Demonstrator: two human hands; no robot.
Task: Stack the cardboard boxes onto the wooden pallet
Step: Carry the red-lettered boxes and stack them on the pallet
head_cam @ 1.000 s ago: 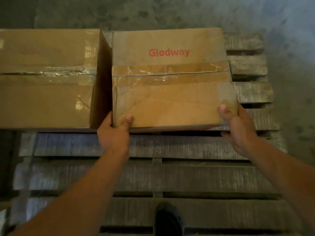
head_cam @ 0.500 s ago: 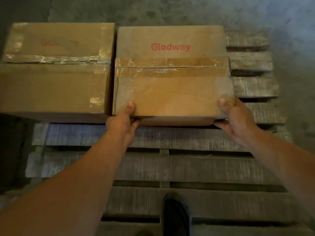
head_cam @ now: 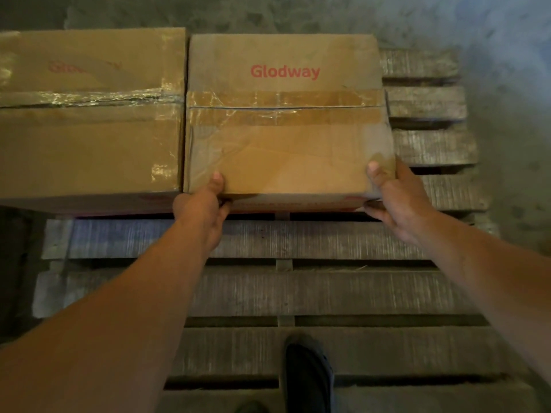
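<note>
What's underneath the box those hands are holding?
The pallet: its slats show beside the box. The left hand and right hand grip its near edge. Directly under it is covered.

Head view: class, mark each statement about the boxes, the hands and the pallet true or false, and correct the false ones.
1. The left hand and the right hand both hold the near edge of the right-hand box. True.
2. That box stands far from the left-hand box. False: they sit side by side, with at most a thin gap.
3. The right-hand box reads "Glodway" in red. True.
4. The boxes sit on bare concrete. False: the wooden pallet is under them.
5. A dark shoe is on the pallet's near slats. True.
</note>
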